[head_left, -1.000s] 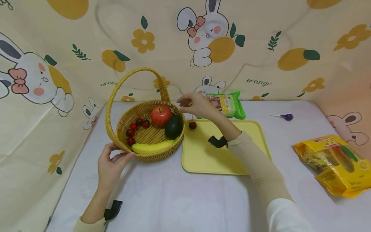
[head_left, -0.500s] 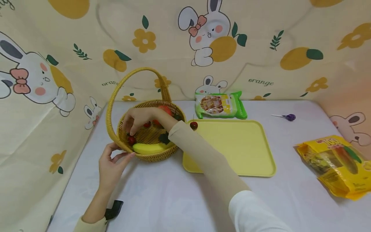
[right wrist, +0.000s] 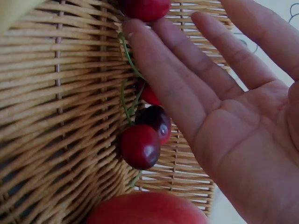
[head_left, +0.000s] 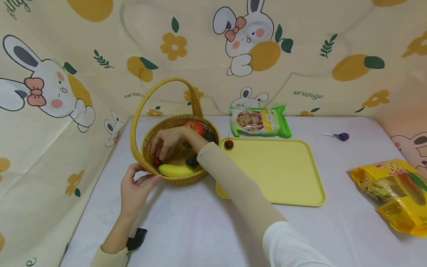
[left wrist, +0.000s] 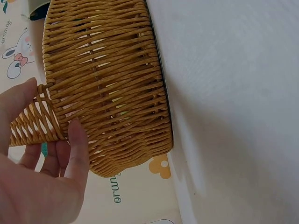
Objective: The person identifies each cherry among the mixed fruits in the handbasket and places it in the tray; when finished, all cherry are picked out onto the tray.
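My left hand (head_left: 136, 189) grips the wicker basket (head_left: 186, 181) where its handle meets the rim; in the left wrist view, thumb and fingers lie on either side of the handle's foot. Inside the basket is my right hand (head_left: 170, 139), over the cherries, its fingers loosely extended. A cherry (right wrist: 145, 8) sits by its fingertips in the right wrist view, and more cherries (right wrist: 141, 146) with green stems lie beneath. The basket also holds a banana (head_left: 176, 170), a red apple (head_left: 197, 127) and a dark avocado-like fruit (head_left: 210, 137), partly hidden by the right arm.
A yellow tray (head_left: 277, 174) lies right of the basket, with one cherry (head_left: 228, 144) at its back left corner. Behind it is a green snack packet (head_left: 260, 121). A purple lollipop (head_left: 342, 137) and a yellow bag (head_left: 393, 193) lie farther right.
My right hand has moved left from above the tray's back corner into the basket, over the cherries. The left hand keeps its hold. The head view has shifted slightly.
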`<state>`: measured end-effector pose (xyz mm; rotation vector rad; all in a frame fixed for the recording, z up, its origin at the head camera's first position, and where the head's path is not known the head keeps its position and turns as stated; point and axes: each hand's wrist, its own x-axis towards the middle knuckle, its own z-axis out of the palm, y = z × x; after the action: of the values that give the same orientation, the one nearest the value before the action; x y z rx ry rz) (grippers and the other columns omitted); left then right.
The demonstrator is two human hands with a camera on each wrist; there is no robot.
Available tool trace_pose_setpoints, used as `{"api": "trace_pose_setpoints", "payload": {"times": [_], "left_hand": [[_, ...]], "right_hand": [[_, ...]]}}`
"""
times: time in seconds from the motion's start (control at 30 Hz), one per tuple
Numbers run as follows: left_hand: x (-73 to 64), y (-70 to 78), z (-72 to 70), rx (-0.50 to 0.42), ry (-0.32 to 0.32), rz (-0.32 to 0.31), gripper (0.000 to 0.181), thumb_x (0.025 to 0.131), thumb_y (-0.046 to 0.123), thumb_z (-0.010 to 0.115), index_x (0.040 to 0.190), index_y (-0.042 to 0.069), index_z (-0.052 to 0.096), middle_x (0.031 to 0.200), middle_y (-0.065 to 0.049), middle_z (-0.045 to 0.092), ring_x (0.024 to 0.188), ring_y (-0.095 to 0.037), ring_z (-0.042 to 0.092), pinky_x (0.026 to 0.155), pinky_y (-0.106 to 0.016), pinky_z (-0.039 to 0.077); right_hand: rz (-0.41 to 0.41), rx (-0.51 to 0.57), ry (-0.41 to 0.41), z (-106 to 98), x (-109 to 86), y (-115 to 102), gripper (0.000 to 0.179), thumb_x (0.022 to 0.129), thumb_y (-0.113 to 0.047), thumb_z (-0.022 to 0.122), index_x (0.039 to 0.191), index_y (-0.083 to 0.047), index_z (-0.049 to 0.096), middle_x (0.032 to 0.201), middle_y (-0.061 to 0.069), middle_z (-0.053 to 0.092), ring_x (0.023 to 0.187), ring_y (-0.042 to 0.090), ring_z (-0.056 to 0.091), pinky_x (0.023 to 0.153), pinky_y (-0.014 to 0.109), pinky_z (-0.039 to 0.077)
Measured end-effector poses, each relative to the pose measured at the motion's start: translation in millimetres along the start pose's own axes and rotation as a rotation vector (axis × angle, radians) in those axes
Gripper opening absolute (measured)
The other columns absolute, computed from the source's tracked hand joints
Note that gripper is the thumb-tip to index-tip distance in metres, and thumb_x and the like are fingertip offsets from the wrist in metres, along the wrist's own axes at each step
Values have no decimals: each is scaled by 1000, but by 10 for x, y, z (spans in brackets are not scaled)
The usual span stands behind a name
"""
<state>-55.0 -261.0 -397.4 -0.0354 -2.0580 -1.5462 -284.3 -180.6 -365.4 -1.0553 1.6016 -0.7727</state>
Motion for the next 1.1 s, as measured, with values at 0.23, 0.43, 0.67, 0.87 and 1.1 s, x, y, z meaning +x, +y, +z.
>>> {"api": "trace_pose_setpoints", "payload": {"times": [0.23, 0.43, 0.67, 0.87, 1.1], "left_hand": [[8, 15, 14, 11, 18, -22, 47, 73, -24, 74, 115, -18, 53, 105, -1, 57, 99, -13, 56, 80, -24, 61], [9, 19, 12, 19, 22, -38, 47, 74, -23, 74, 116, -17, 53, 105, 1, 57, 99, -14, 57, 80, -24, 61], [9, 20, 9, 14, 17, -17, 47, 74, -24, 74, 116, -19, 53, 106, -6, 57, 99, -14, 57, 80, -25, 61], [10, 50, 24, 12, 16, -13, 46, 73, -25, 73, 115, -19, 53, 105, -4, 58, 99, -14, 57, 80, -23, 61], [-1, 2, 27, 22, 15, 13, 46, 72, -27, 73, 113, -20, 53, 103, 2, 57, 98, -12, 56, 79, -22, 61]], "right_hand": [[-41, -10, -47, 2, 43, 33, 42, 88, 4, 72, 128, 4, 62, 119, 17, 66, 106, 21, 64, 93, 33, 59], [-89, -87, -86, 18, 59, 33, 37, 88, -1, 74, 124, -2, 67, 112, 9, 69, 104, 18, 63, 89, 28, 59], [-89, -96, -100, 61, 83, 18, 37, 87, 0, 74, 123, -2, 67, 111, 9, 70, 101, 17, 64, 88, 28, 59], [-83, -102, -103, 121, 92, -8, 28, 86, 2, 75, 113, -1, 69, 98, 9, 69, 86, 15, 62, 78, 28, 60], [-151, -108, -5, 144, -17, -25, 23, 84, 0, 77, 105, -1, 67, 94, 8, 64, 83, 15, 58, 74, 28, 57]]}}
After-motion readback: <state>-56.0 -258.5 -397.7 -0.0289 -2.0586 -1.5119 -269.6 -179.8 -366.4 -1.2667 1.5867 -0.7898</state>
